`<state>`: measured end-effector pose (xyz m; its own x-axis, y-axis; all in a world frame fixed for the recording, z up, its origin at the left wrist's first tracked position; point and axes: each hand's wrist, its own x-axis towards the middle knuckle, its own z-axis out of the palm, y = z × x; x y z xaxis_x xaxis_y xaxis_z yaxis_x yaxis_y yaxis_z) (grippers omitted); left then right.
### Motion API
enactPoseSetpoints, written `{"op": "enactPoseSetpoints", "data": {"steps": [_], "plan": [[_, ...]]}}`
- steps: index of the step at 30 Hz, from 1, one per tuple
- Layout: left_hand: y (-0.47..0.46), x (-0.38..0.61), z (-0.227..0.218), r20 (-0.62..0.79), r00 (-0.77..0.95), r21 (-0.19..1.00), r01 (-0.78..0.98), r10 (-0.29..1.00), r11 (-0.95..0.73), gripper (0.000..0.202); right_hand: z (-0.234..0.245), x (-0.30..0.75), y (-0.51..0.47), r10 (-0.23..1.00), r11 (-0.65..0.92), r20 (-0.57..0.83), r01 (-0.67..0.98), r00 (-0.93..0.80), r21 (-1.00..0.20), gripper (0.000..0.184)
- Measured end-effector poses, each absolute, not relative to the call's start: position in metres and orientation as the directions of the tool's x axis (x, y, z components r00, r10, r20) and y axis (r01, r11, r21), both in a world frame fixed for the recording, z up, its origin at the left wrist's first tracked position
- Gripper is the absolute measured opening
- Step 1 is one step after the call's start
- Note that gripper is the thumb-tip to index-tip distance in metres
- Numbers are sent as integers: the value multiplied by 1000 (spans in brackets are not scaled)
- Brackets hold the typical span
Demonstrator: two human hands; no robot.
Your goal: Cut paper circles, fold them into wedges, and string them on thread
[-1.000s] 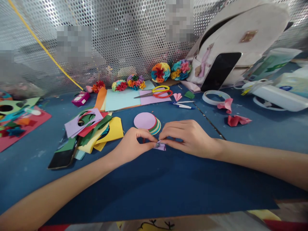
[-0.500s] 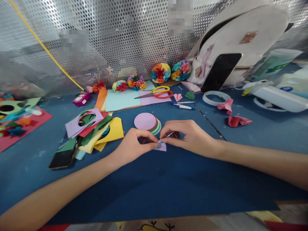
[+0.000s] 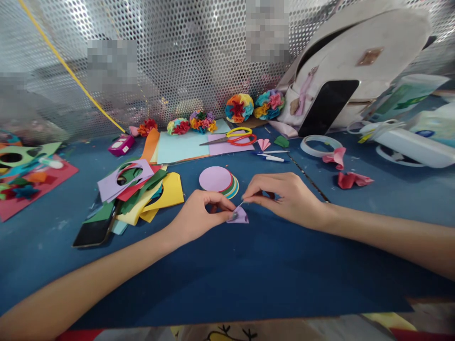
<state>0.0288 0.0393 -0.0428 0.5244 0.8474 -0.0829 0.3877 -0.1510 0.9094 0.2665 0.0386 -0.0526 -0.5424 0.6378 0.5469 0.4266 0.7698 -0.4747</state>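
Observation:
My left hand [image 3: 199, 215] pinches a small folded piece of light purple paper [image 3: 241, 217] between thumb and fingers, low over the blue table. My right hand [image 3: 284, 196] is closed in a pinch just to the right, on the end of a thin white strip [image 3: 241, 203]. That strip slants down from the right fingertips to the purple paper. Whether it is tape backing or something else, I cannot tell. Right behind both hands lies a stack of paper circles [image 3: 215, 179], light purple on top, with red, yellow and blue edges showing below.
Cut paper scraps [image 3: 170, 192] and a phone [image 3: 90, 232] lie to the left. Scissors [image 3: 232, 137], pens [image 3: 272, 156] and paper pompoms [image 3: 239, 108] are behind. A tape roll [image 3: 320, 144], pink paper pieces [image 3: 353, 180], a white glue gun [image 3: 415, 142] and a backpack [image 3: 377, 57] stand right.
My right hand has drawn back slightly to the right, away from my left, and the white strip now stretches between them. More of the purple paper shows. My left hand stays almost in place.

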Motion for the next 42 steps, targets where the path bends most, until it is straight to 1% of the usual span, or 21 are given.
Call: {"op": "enactPoseSetpoints", "data": {"steps": [3, 5, 6, 8, 11, 12, 14, 15, 17, 20, 23, 28, 33, 35, 38, 42], "plan": [[39, 30, -42, -67, 535, 911, 376, 842, -167, 9, -54, 267, 38, 605, 796, 578, 410, -548, -444, 12], [38, 30, -43, -66, 536, 917, 365, 842, -160, 7, -54, 266, 37, 598, 801, 576, 387, -557, -458, 10], [38, 31, -43, -68, 534, 921, 358, 843, -153, 6, -54, 265, 37, 609, 791, 564, 375, -557, -484, 9], [38, 31, -43, -70, 529, 931, 340, 846, -135, 4, -53, 263, 36, 667, 733, 514, 352, -540, -582, 3], [36, 32, -42, -56, 527, 942, 309, 848, -130, 5, -51, 259, 34, 773, 575, 383, 302, -506, -761, 18], [36, 32, -41, -49, 527, 943, 303, 849, -134, 5, -50, 258, 34, 789, 529, 336, 290, -514, -798, 18], [35, 32, -40, -41, 518, 942, 305, 854, -140, 5, -49, 256, 33, 795, 477, 273, 282, -542, -832, 11], [35, 32, -40, -44, 511, 940, 311, 858, -137, 5, -48, 256, 33, 793, 471, 260, 284, -550, -835, 10], [34, 32, -41, -61, 506, 937, 327, 860, -126, 4, -49, 256, 33, 784, 495, 282, 284, -553, -821, 10], [34, 32, -41, -95, 546, 923, 362, 832, -132, 4, -50, 258, 33, 735, 599, 382, 274, -560, -752, 11], [35, 31, -41, -100, 607, 903, 389, 788, -184, 7, -51, 259, 34, 663, 695, 462, 256, -589, -672, 14], [39, 28, -39, -81, 667, 919, 337, 740, -203, 12, -53, 260, 35, 601, 754, 522, 214, -604, -621, 15], [40, 28, -35, -85, 653, 911, 357, 753, -207, 10, -52, 259, 33, 616, 742, 500, 237, -609, -627, 9], [39, 28, -34, -96, 637, 910, 368, 765, -193, 9, -50, 258, 31, 648, 705, 458, 252, -609, -663, 7], [38, 29, -34, -109, 617, 912, 375, 779, -169, 9, -47, 258, 31, 703, 633, 393, 270, -592, -725, 8], [38, 30, -37, -93, 599, 919, 360, 795, -163, 9, -47, 258, 33, 765, 557, 329, 312, -553, -770, 10]]}}
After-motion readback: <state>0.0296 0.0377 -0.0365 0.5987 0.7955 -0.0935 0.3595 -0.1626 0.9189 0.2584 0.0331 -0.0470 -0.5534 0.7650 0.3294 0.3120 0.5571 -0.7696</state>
